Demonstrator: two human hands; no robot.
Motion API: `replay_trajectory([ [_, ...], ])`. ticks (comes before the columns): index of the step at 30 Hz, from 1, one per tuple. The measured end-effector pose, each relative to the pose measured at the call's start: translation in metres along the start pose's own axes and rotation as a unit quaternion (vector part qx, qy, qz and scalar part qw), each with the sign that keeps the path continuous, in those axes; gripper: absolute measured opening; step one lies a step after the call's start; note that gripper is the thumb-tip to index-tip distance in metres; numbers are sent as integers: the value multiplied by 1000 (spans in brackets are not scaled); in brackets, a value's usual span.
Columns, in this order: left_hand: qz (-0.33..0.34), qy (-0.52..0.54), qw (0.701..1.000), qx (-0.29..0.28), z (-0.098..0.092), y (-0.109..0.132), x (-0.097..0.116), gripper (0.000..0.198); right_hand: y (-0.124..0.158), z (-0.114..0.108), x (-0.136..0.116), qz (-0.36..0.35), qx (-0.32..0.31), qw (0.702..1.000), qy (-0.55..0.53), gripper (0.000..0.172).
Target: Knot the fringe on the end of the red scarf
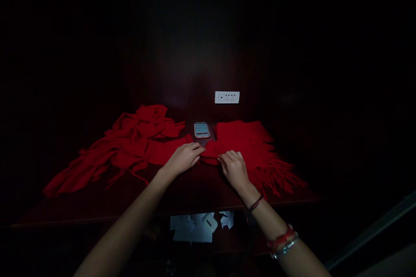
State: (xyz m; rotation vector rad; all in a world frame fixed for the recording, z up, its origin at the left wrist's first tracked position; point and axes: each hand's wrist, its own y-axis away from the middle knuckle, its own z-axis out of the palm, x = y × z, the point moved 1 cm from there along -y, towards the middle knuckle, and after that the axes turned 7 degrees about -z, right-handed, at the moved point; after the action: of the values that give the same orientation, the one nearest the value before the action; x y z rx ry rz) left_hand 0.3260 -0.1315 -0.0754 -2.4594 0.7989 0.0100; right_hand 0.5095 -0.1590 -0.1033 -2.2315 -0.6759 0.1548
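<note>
A red scarf (211, 151) lies across the middle of a dark wooden table (195, 190). My left hand (184, 158) rests on it with fingers curled, pinching the cloth. My right hand (233, 168) presses on the same scarf just to the right, fingers bent over its edge. A neat stack of folded red scarves (247, 138) with fringes (276, 177) sits to the right of my hands. A loose heap of red scarves (130, 147) spreads out to the left.
A phone (202, 130) lies on the table behind my hands. A white wall socket (227, 97) is on the dark panel behind. White papers (191, 227) lie below the table's front edge. The surroundings are very dark.
</note>
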Motion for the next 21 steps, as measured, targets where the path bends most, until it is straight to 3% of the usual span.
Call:
replay_trajectory([
  [6, 10, -12, 999, 35, -1, 5, 11, 14, 2, 2, 1, 6, -5, 1000, -17, 17],
  [12, 26, -19, 999, 30, -3, 6, 15, 19, 1, 1, 1, 6, -8, 1000, -17, 15],
  [21, 0, 32, 999, 25, -2, 8, 19, 13, -2, 1, -7, -59, -7, 995, -83, 15],
])
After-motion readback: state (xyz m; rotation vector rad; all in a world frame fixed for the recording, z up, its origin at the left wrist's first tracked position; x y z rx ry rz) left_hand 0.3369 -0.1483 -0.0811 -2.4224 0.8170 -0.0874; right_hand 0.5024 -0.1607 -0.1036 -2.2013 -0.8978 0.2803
